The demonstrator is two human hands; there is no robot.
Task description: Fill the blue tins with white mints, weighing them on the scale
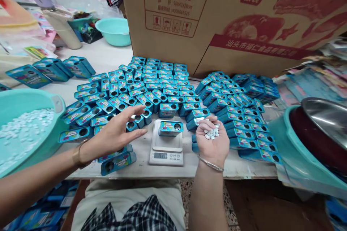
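Note:
A small white digital scale (166, 148) sits at the table's front edge with one blue tin (170, 128) lying on its platform. My left hand (116, 133) hovers open, fingers stretched out, just left of the scale above loose tins. My right hand (213, 139) is palm up to the right of the scale, cupped around a small heap of white tablets (212, 131). Rows of several blue tins (151, 90) with round holes cover the table behind both hands.
A teal basin (54, 106) of white tablets stands at the left. A large cardboard box (230, 18) rises at the back. Another teal basin (279, 130) with a metal bowl (325, 115) sits at the right. A teal bowl (115, 30) is far back left.

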